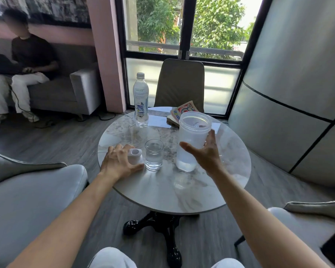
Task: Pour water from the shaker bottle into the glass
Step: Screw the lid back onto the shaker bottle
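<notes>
The translucent white shaker bottle [191, 136] stands upright and uncapped on the round marble table [162, 192], with a little water at its bottom. My right hand [205, 153] is spread open just in front of it, thumb to the left and fingers along its right side, not closed around it. The clear glass [154, 154] stands left of the bottle, holding water. Left of the glass, my left hand [117, 161] lies over the white shaker lid [135, 154] on the table, fingers on top and thumb under its near edge.
A capped plastic water bottle [141, 99] stands at the table's far left. A book [179, 113] lies at the far edge behind the shaker. An olive chair [180, 84] faces me, grey armchairs flank the table, and a person [25, 64] sits on a sofa at left.
</notes>
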